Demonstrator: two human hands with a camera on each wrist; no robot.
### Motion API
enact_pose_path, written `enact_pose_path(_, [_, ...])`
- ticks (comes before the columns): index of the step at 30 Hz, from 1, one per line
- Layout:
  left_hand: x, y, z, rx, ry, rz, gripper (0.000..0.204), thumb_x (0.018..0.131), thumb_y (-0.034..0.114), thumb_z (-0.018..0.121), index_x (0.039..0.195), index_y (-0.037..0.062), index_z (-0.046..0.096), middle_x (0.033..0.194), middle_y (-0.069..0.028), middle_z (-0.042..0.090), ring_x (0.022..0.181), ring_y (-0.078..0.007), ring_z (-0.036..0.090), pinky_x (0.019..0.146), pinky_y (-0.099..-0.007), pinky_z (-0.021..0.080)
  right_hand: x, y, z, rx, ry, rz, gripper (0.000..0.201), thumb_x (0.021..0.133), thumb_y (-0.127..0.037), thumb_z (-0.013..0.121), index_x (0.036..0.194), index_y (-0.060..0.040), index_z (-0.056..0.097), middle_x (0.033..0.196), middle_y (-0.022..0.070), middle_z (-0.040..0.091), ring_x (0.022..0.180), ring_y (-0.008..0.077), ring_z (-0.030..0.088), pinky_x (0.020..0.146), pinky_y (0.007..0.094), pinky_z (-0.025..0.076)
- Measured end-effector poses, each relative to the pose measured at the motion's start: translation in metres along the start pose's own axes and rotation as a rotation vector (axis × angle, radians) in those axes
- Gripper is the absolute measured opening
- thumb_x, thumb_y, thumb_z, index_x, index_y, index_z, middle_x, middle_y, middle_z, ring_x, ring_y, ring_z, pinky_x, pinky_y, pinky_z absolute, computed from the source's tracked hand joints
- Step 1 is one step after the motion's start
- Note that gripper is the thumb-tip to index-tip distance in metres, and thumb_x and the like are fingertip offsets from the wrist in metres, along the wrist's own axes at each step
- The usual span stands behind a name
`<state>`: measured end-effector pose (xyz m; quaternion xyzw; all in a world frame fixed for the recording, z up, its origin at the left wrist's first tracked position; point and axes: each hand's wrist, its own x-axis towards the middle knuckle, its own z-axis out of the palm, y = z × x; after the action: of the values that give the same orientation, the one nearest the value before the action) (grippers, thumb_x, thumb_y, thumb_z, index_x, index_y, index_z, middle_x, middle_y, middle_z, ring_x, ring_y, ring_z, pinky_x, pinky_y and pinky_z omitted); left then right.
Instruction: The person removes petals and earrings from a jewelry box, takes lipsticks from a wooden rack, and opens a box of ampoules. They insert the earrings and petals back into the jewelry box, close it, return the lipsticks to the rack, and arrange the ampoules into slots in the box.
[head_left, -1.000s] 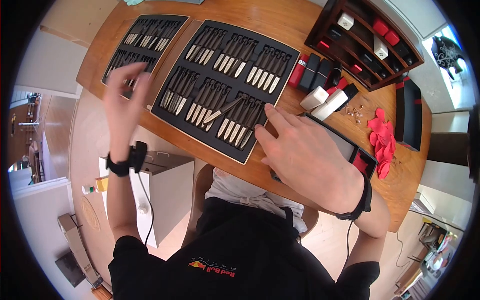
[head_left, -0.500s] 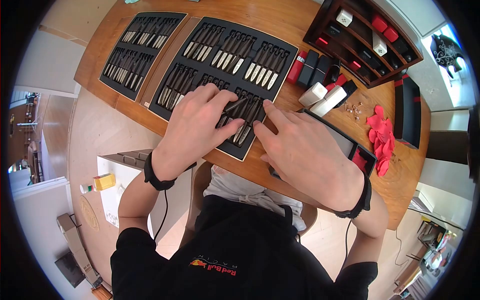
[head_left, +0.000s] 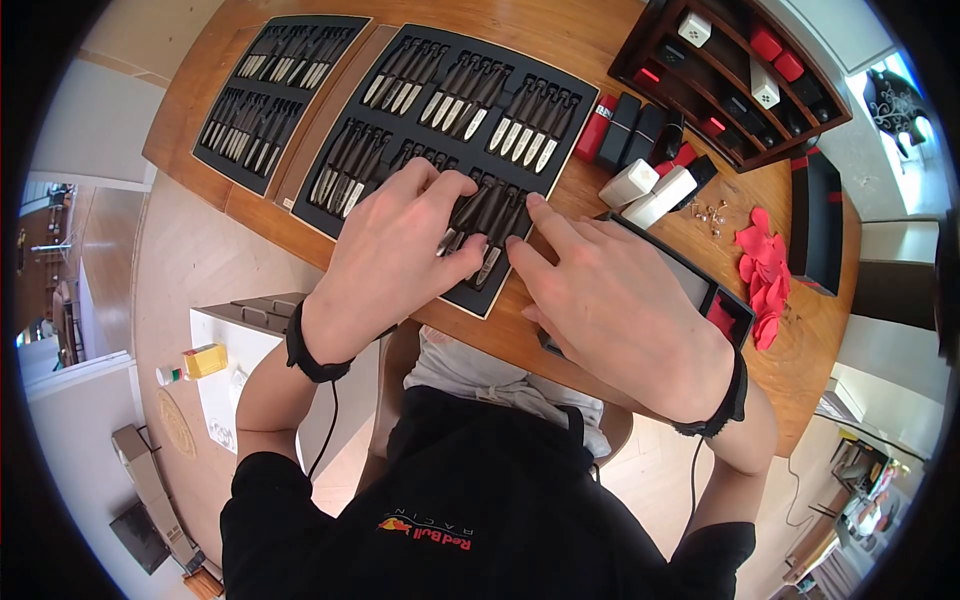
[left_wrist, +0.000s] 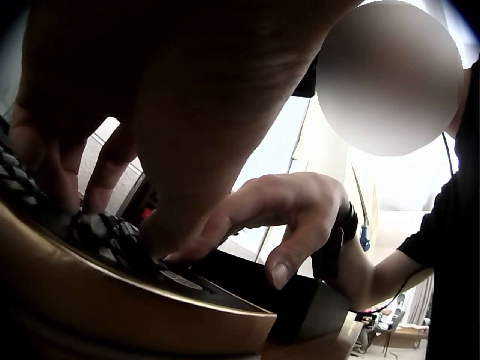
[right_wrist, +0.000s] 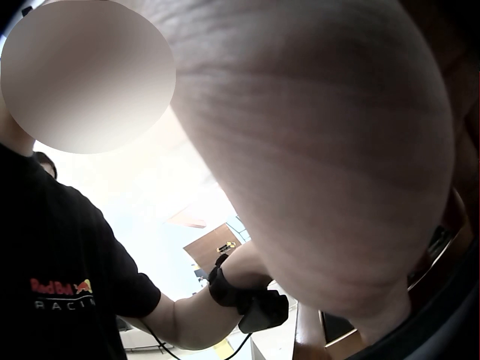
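Observation:
In the head view, a black tray (head_left: 320, 216) with a pale gold rim holds several fans of slim dark pieces (head_left: 527, 132) with silvery, rounded ends. My left hand (head_left: 385, 265) is bent over the lower right fan. Its fingertips are on the far side and its thumb on the near side, and the left wrist view shows these tips right down among the pieces. Its palm hides part of the lower row. My right hand (head_left: 620, 300) lies at the tray's right edge, index finger extended to the rim, thumb just below. In the right wrist view, its palm (right_wrist: 322, 165) fills the frame.
A second tray (head_left: 262, 88) of similar pieces lies left. Right of the main tray are red, black and white boxes (head_left: 672, 195), small metallic bits (head_left: 712, 215), red petal-like pieces (head_left: 760, 280), an open black box (head_left: 818, 225) and a wooden shelf unit (head_left: 730, 85).
My left hand has come rightward from over the second tray to the lower right fan, where one piece lay slantwise on top. My right hand has hardly moved.

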<state>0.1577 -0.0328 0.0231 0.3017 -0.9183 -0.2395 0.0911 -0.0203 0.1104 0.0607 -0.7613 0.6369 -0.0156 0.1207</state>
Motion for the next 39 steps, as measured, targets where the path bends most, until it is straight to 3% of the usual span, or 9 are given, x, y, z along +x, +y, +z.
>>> enact_pose_path(12, [0.005, 0.003, 0.001, 0.078, 0.012, 0.072, 0.036, 0.083, 0.016, 0.079, 0.112, -0.0001, 0.066, 0.1, -0.0174, 0.066, 0.087, -0.0385, 0.072, 0.077, -0.0451, 0.06, 0.001, 0.001, -0.002, 0.001, -0.02, 0.003, 0.046, 0.092, -0.021, 0.077, 0.129, 0.0008, 0.063, 0.144, 0.0268, 0.058, 0.114, 0.0364, 0.067, 0.1, 0.043, 0.054])
enact_pose_path(15, [0.006, 0.005, 0.0, 0.093, -0.039, -0.005, 0.041, 0.081, 0.018, 0.08, 0.116, 0.0026, 0.066, 0.105, -0.0155, 0.067, 0.097, -0.0328, 0.072, 0.083, -0.0429, 0.059, 0.0, 0.004, -0.001, 0.029, 0.0, -0.017, 0.046, 0.091, -0.02, 0.078, 0.129, 0.0004, 0.063, 0.144, 0.0259, 0.058, 0.112, 0.0372, 0.068, 0.098, 0.0438, 0.055])
enact_pose_path(28, [0.007, 0.014, 0.003, 0.172, 0.006, 0.028, 0.053, 0.079, 0.026, 0.086, 0.119, -0.0005, 0.066, 0.105, -0.0182, 0.066, 0.091, -0.0388, 0.071, 0.08, -0.0456, 0.059, 0.005, 0.015, -0.014, 0.174, -0.136, 0.014, 0.042, 0.088, -0.016, 0.079, 0.123, 0.0021, 0.063, 0.14, 0.0222, 0.061, 0.105, 0.0405, 0.07, 0.089, 0.0465, 0.058])
enact_pose_path(30, [0.009, 0.013, 0.003, 0.186, -0.002, 0.024, 0.053, 0.079, 0.028, 0.086, 0.119, -0.0007, 0.065, 0.104, -0.0186, 0.066, 0.091, -0.0392, 0.071, 0.08, -0.0457, 0.059, 0.002, 0.019, -0.007, 0.239, 0.047, -0.064, 0.029, 0.084, -0.007, 0.076, 0.109, 0.0027, 0.065, 0.114, 0.0223, 0.068, 0.093, 0.0369, 0.072, 0.082, 0.0439, 0.059])
enact_pose_path(33, [0.015, 0.016, 0.002, 0.216, -0.035, 0.003, 0.056, 0.077, 0.03, 0.086, 0.117, -0.0026, 0.064, 0.103, -0.0199, 0.066, 0.091, -0.0403, 0.071, 0.08, -0.046, 0.059, 0.003, 0.021, -0.008, 0.247, 0.06, -0.079, 0.027, 0.086, -0.009, 0.076, 0.107, 0.0025, 0.065, 0.111, 0.0201, 0.068, 0.091, 0.0366, 0.072, 0.08, 0.0449, 0.059])
enact_pose_path(34, [0.017, 0.018, 0.002, 0.225, -0.05, -0.009, 0.057, 0.077, 0.031, 0.085, 0.117, -0.0035, 0.063, 0.102, -0.0205, 0.066, 0.091, -0.0407, 0.071, 0.079, -0.0462, 0.06, 0.004, 0.02, -0.011, 0.248, 0.057, -0.081, 0.027, 0.086, -0.009, 0.076, 0.107, 0.0025, 0.065, 0.111, 0.0201, 0.068, 0.091, 0.0366, 0.072, 0.08, 0.0449, 0.059])
enact_pose_path(36, [0.018, 0.02, 0.003, 0.233, -0.063, -0.022, 0.059, 0.077, 0.033, 0.085, 0.116, -0.0043, 0.063, 0.101, -0.0212, 0.066, 0.091, -0.0412, 0.071, 0.079, -0.0465, 0.06, 0.007, 0.018, -0.018, 0.251, -0.12, 0.001, 0.039, 0.088, -0.015, 0.078, 0.12, 0.0024, 0.064, 0.139, 0.0199, 0.062, 0.105, 0.0393, 0.07, 0.086, 0.0464, 0.058])
enact_pose_path(37, [0.018, 0.021, 0.004, 0.259, -0.056, -0.008, 0.059, 0.077, 0.033, 0.085, 0.115, -0.0049, 0.062, 0.101, -0.0218, 0.066, 0.09, -0.0416, 0.071, 0.079, -0.0468, 0.06, 0.006, 0.019, -0.016, 0.249, -0.121, 0.002, 0.039, 0.088, -0.015, 0.078, 0.12, 0.0024, 0.064, 0.139, 0.0199, 0.062, 0.105, 0.0393, 0.07, 0.086, 0.0464, 0.058])
enact_pose_path(39, [0.018, 0.022, 0.005, 0.284, -0.051, 0.009, 0.059, 0.077, 0.034, 0.085, 0.114, -0.0055, 0.062, 0.1, -0.0224, 0.066, 0.09, -0.042, 0.071, 0.078, -0.0472, 0.06, 0.003, 0.021, -0.008, 0.261, 0.048, -0.077, 0.023, 0.087, -0.009, 0.074, 0.105, 0.0025, 0.065, 0.105, 0.0181, 0.067, 0.09, 0.0363, 0.072, 0.077, 0.0451, 0.059])
